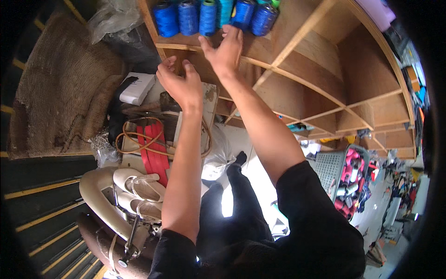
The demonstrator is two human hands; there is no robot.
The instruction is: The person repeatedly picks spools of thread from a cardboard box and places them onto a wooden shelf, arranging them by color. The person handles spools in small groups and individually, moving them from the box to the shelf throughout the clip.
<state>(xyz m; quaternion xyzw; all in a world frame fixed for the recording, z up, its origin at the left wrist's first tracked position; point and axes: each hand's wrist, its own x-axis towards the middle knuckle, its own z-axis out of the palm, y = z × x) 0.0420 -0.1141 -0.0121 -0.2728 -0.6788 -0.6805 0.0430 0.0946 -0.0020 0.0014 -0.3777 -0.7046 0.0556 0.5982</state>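
Note:
A row of thread spools, mostly blue with one teal, stands in the top compartment of a wooden shelf (265, 59). My right hand (226, 52) is raised to the front of this row. Its thumb is spread toward a blue spool (207, 18), while its fingertips are at the foot of another blue spool (243, 14); whether they touch it I cannot tell. Lower and to the left, my left hand (182, 83) is in the air near the shelf's edge, fingers loosely bent, thumb apart, nothing in it.
Below my left arm lie red zippers or strips (152, 146), a coiled tan cord (127, 135) and pale shoes (141, 186) beside a curved machine arm (100, 200). At right stands a grey basket (327, 167) of mixed spools. Brown fabric (65, 88) hangs left.

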